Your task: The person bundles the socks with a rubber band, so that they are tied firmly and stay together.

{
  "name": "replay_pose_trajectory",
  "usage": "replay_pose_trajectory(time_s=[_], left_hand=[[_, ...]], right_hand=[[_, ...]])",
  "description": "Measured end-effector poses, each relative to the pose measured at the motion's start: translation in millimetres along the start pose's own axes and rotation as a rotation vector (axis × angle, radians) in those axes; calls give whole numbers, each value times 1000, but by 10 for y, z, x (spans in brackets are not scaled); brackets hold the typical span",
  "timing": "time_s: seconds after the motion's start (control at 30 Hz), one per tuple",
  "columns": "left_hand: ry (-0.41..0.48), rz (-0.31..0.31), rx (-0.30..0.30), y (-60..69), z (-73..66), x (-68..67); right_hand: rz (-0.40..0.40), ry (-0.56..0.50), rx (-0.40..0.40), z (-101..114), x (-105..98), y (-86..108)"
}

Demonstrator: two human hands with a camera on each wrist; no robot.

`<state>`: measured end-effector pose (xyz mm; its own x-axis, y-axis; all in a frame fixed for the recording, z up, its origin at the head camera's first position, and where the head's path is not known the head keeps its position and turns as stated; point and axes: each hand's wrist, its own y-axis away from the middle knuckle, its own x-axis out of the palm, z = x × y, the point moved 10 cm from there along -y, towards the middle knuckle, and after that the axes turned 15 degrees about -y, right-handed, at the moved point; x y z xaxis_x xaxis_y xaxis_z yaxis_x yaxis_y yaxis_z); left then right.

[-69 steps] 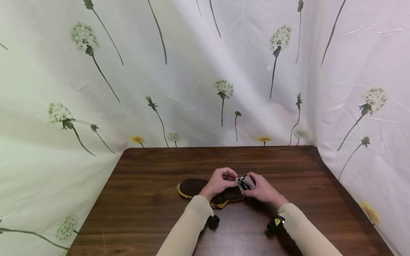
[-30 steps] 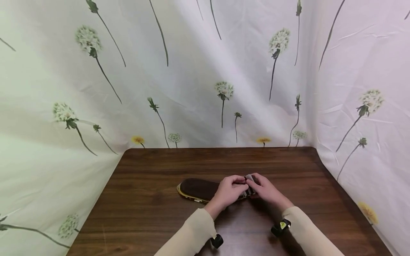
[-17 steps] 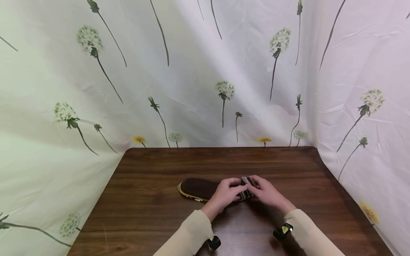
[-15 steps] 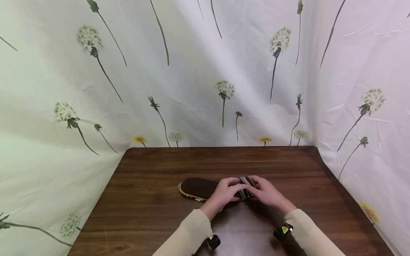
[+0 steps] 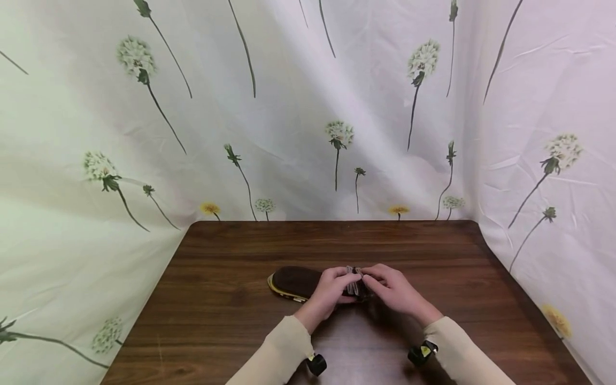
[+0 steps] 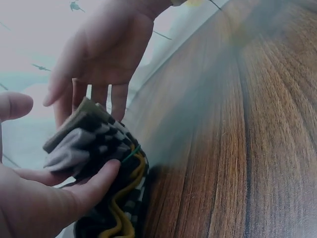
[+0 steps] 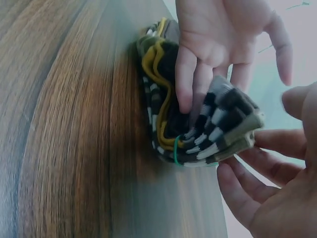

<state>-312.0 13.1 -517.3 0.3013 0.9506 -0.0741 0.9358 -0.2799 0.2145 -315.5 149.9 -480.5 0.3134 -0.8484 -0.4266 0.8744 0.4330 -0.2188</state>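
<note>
A pair of dark brown socks, with yellow edging and a black-and-white check, lies flat on the table, one on the other. Their right end is folded up into a striped, layered bundle, the cuffs. My left hand holds the socks at the fold, fingers on either side of the layers, thumb raised apart in the left wrist view. From the right, my right hand touches the folded end with extended fingers; its thumb stands apart. A thin green loop shows at the fold's edge. The hands hide part of the socks.
The brown wood-grain table has rounded far corners. A white curtain with dandelion prints hangs behind it and along both sides. Black wrist cameras hang under both wrists.
The cuff end, earlier held raised and loose in the right hand, is now folded over leftward onto the socks. Both hands have shifted a little left over the last half second.
</note>
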Motion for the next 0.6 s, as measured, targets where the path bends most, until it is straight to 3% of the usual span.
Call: replay_pose_trajectory(time_s=[0.2,0.47,0.6], left_hand=[[-84,-26,-4,49,-14,-88],[-447,-122,-28,159,-94,-280],[-590,-161,-36,191,-82,-368]], right_hand=[[-5,-34,56,22,40,-21],[58,-129,161,68,204,-67],[100,-132,156,117,313,-105]])
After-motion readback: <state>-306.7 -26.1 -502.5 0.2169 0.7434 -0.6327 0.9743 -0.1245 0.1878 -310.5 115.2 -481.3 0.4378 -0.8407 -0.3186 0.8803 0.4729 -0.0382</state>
